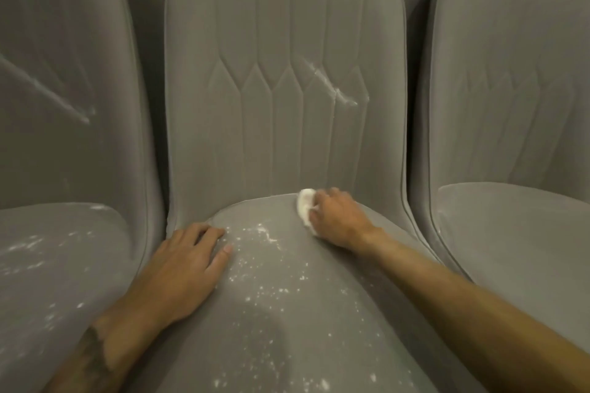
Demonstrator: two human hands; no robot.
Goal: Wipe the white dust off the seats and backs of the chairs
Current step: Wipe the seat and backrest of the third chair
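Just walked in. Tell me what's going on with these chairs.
A person is wiping the middle chair. The right hand grips a white cloth at the back edge of its seat; the left hand rests flat on the seat's left side. Specks of white dust cover the seat, and a white streak marks the backrest. The left chair is dusty.
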